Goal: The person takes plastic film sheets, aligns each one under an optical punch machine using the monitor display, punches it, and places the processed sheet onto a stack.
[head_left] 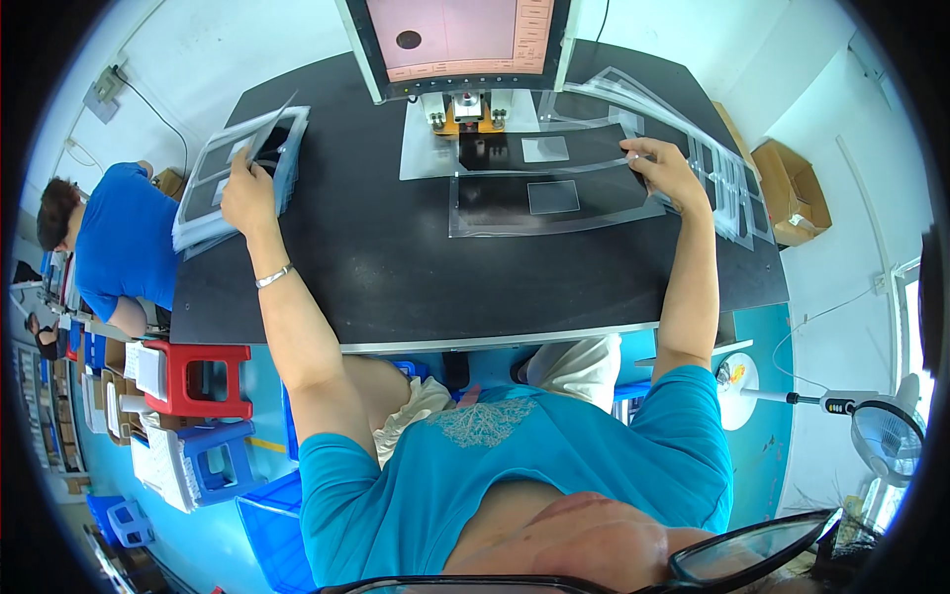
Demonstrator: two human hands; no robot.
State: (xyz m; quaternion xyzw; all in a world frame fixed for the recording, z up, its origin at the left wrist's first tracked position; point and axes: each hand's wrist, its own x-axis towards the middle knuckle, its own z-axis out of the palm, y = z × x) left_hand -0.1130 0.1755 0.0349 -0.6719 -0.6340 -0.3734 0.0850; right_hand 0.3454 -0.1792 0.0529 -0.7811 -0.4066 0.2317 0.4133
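My right hand (670, 176) pinches the right end of a clear-edged film sheet (495, 150) with a small rectangular window. The far edge of that sheet reaches the small machine (468, 111) under the monitor. Nearer to me, a second sheet of the same kind (490, 206) lies flat, partly below my right hand. At the table's left side, my left hand (247, 198) is closed on a film sheet (265, 131), one corner of which tilts up from a stack of sheets (198, 220). My left fingertips are partly hidden.
Another fanned stack of clear sheets (727, 183) covers the table's right side. A monitor (455, 35) stands at the back. Beyond the table are a cardboard box (792, 193), a fan (886, 436), a red stool (203, 396) and a person in blue (129, 233).
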